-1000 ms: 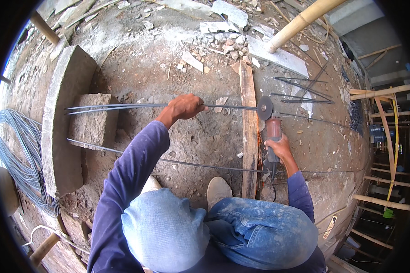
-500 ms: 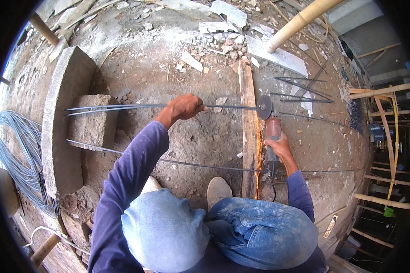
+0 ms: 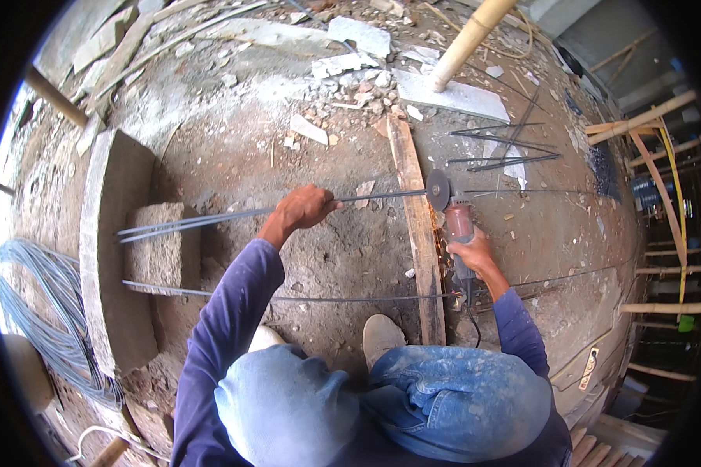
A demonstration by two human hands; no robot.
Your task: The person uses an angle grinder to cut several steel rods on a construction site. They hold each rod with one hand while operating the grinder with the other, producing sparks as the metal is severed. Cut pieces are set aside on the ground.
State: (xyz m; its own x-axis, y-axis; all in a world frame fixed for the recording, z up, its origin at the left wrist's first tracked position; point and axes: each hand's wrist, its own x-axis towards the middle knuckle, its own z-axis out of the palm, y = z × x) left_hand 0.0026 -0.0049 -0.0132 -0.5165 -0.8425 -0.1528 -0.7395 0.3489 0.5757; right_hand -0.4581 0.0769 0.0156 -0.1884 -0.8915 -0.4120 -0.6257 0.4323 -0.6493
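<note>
My left hand (image 3: 306, 206) is closed round a small bundle of thin steel rods (image 3: 234, 218) stretched from the concrete blocks on the left. Across a wooden plank (image 3: 415, 222) the rods run to the disc of an angle grinder (image 3: 459, 226). My right hand (image 3: 473, 253) grips the grinder's body, its cord trailing toward me. The thin disc (image 3: 438, 189) stands at the rods, just over the plank's right edge. A few faint sparks drop along the plank. Nearer to me, another steel rod (image 3: 343, 299) crosses the plank and passes under the grinder's rear end.
A long concrete block (image 3: 117, 257) and a rough smaller block (image 3: 163, 249) stand at the left, beside a coil of steel wire (image 3: 47, 303). Several short cut rods (image 3: 506, 148) lie at the far right. A bamboo pole (image 3: 471, 43) rises from a pale slab (image 3: 452, 97) amid rubble.
The bright stream of sparks along the plank has shrunk to a few glints. Both hands keep their grips. The whole view has turned slightly.
</note>
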